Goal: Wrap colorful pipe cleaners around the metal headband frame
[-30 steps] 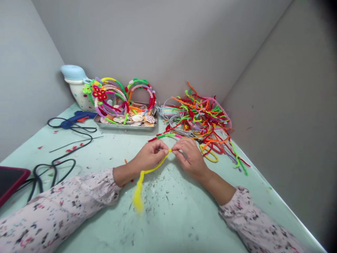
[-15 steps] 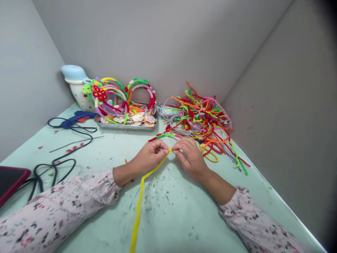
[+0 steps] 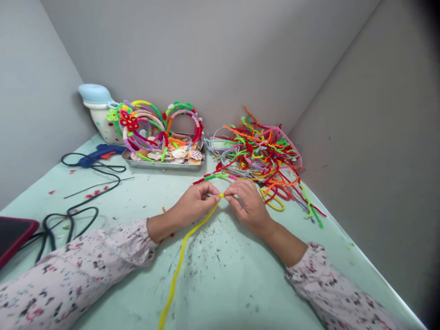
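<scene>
A long yellow pipe cleaner runs from my fingertips down toward the bottom edge of the view, its upper end coiled in a short band. My left hand pinches it at that band between thumb and forefinger; a thin greyish strip shows between these fingers. Pressed close from the other side, my right hand pinches the same spot, fingertips nearly touching the left ones. Just beyond both hands curves an arc wrapped in red, green and pink pipe cleaner. Whether it joins what I hold is hidden.
A metal tray holds shells and several wrapped headbands. Right of it lies a tangled heap of pipe cleaners. On the left are a blue glue gun, its black cord, a white cup and a red-edged dark device.
The yellow pipe cleaner's hanging length has swung left at its lower end. Both hands keep their pinch in almost the same place.
</scene>
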Demonstrator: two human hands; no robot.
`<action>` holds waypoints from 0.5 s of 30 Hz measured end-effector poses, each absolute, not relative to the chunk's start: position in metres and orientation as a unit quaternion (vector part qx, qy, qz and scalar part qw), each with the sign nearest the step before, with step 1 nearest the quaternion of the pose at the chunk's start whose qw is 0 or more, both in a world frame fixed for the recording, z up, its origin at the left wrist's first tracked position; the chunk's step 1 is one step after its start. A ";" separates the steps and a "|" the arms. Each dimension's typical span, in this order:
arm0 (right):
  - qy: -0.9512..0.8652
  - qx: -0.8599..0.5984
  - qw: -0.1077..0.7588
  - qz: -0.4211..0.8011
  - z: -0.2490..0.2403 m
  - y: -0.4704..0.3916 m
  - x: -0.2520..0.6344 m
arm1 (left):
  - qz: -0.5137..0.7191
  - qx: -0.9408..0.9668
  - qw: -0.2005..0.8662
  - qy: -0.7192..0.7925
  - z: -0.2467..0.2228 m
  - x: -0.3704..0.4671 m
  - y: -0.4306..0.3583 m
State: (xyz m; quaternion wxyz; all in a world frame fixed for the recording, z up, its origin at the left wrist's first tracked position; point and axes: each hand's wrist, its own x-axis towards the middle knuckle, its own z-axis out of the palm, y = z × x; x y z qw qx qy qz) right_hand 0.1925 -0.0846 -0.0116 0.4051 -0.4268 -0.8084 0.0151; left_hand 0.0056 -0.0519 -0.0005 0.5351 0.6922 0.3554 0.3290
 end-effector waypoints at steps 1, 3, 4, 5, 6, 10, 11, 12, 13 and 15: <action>-0.809 -0.426 0.404 0.014 -0.012 -0.085 0.192 | 0.328 0.694 0.532 0.357 -0.001 0.006 -0.052; -0.809 -0.426 0.404 0.013 -0.012 -0.085 0.193 | 0.325 0.699 0.528 0.357 -0.001 0.005 -0.051; -0.809 -0.427 0.403 0.014 -0.012 -0.085 0.193 | 0.325 0.701 0.525 0.358 -0.001 0.005 -0.051; -0.809 -0.428 0.403 0.015 -0.012 -0.085 0.193 | 0.324 0.702 0.523 0.359 -0.001 0.005 -0.051; -0.809 -0.429 0.402 0.016 -0.012 -0.085 0.193 | 0.325 0.702 0.521 0.361 -0.001 0.005 -0.051; -0.808 -0.430 0.402 0.019 -0.012 -0.085 0.193 | 0.328 0.700 0.521 0.363 -0.002 0.006 -0.052; -0.808 -0.430 0.402 0.018 -0.012 -0.085 0.193 | 0.326 0.700 0.521 0.363 -0.002 0.006 -0.052; -0.808 -0.430 0.402 0.018 -0.011 -0.085 0.192 | 0.324 0.701 0.521 0.363 -0.002 0.006 -0.052; -0.808 -0.431 0.403 0.018 -0.011 -0.085 0.192 | 0.323 0.703 0.519 0.364 -0.002 0.006 -0.052; -0.806 -0.433 0.403 0.020 -0.011 -0.085 0.192 | 0.323 0.706 0.511 0.369 -0.002 0.006 -0.052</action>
